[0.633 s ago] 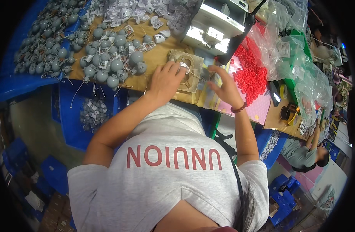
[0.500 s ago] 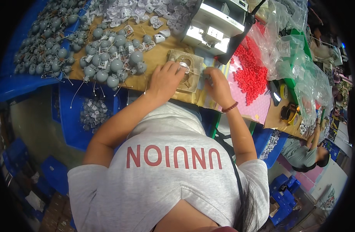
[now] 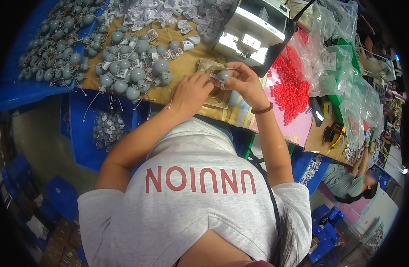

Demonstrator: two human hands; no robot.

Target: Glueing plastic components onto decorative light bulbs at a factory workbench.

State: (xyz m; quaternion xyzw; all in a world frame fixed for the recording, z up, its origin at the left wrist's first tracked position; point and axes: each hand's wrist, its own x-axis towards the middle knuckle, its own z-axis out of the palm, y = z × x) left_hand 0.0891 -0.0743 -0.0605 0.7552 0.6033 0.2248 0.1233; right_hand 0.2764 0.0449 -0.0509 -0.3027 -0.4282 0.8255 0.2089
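Note:
A square, pale fixture block (image 3: 217, 101) with rounded hollows lies on the bench in front of me. My left hand (image 3: 192, 94) is curled over its left side, the fingertips closed at a small white part (image 3: 213, 77). From the right, my right hand (image 3: 248, 85) pinches a grey ball-shaped part (image 3: 223, 76) between thumb and fingers above the block. The ball touches or nearly touches the white part; the fingers hide the exact contact. A beaded bracelet (image 3: 263, 109) circles my right wrist.
Grey ball parts with thin wires (image 3: 133, 73) are heaped left, white plastic shells (image 3: 168, 11) behind. A white machine (image 3: 253, 33) stands beyond the block. Right lie red small parts (image 3: 291, 86), clear plastic bags (image 3: 331, 58) and tape rolls (image 3: 332, 132). A co-worker (image 3: 347, 180) sits far right.
My right hand has come up and left from beside the block, bringing the grey ball part over it to the left fingertips. The left hand has barely moved.

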